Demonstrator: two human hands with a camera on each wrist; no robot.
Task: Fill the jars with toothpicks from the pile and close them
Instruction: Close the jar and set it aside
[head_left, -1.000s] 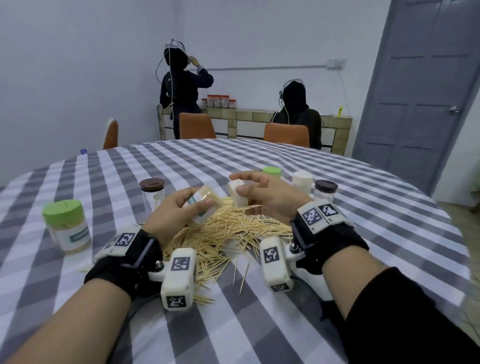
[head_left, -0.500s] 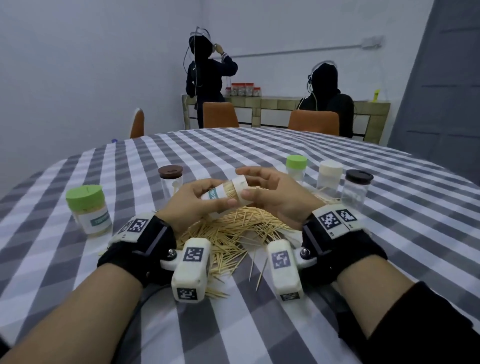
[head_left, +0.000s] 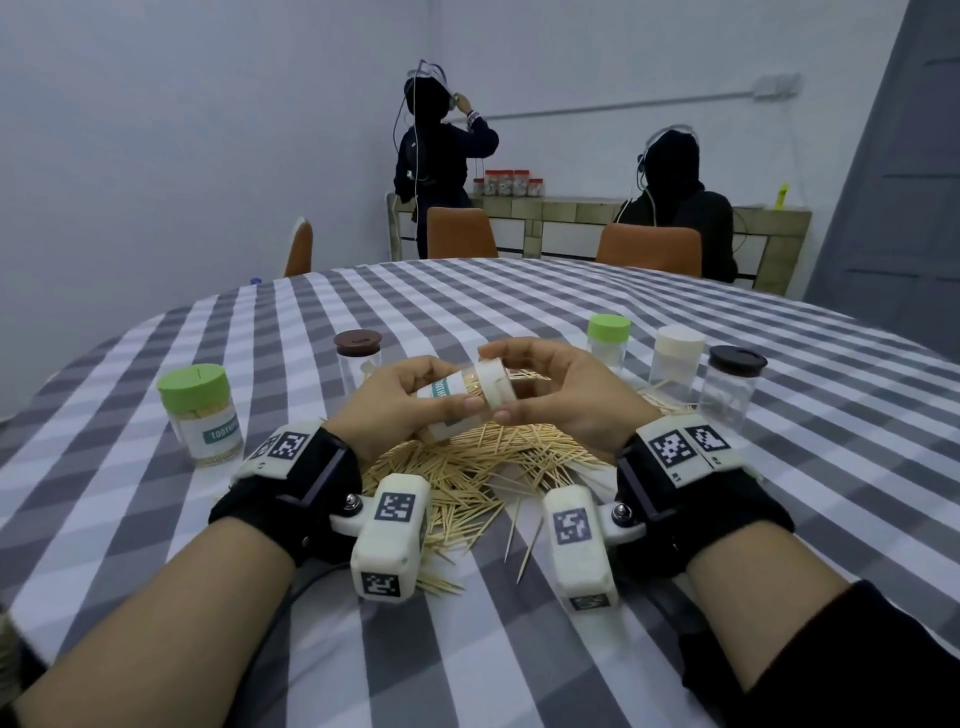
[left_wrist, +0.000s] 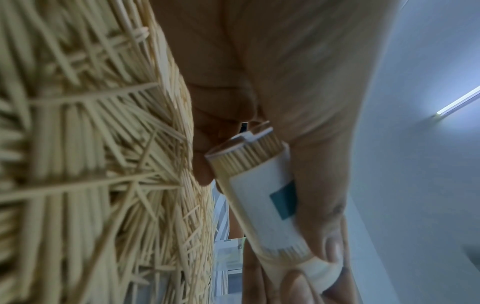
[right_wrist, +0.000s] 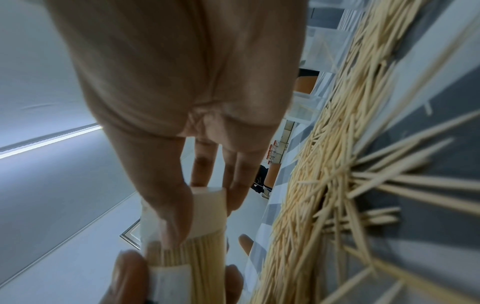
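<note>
A clear jar (head_left: 451, 396) packed with toothpicks lies tilted above the toothpick pile (head_left: 467, 467). My left hand (head_left: 400, 402) grips the jar's labelled body (left_wrist: 265, 205). My right hand (head_left: 550, 387) holds the white lid (head_left: 493, 384) on the jar's mouth, thumb and fingers round its rim (right_wrist: 207, 211). In the right wrist view the toothpicks (right_wrist: 192, 253) fill the jar up to the lid. The pile (right_wrist: 324, 164) spreads on the checked tablecloth beneath both hands.
A filled green-lidded jar (head_left: 201, 415) stands at the left. A brown-lidded jar (head_left: 358, 358) stands behind my left hand. Green-lidded (head_left: 608, 340), white-lidded (head_left: 678, 358) and dark-lidded (head_left: 732, 384) jars stand at the right. Two people and orange chairs (head_left: 649, 252) are beyond the table.
My right hand brought the white lid from beside the jar onto its mouth. Both hands drew together above the pile, and the head view shifted left.
</note>
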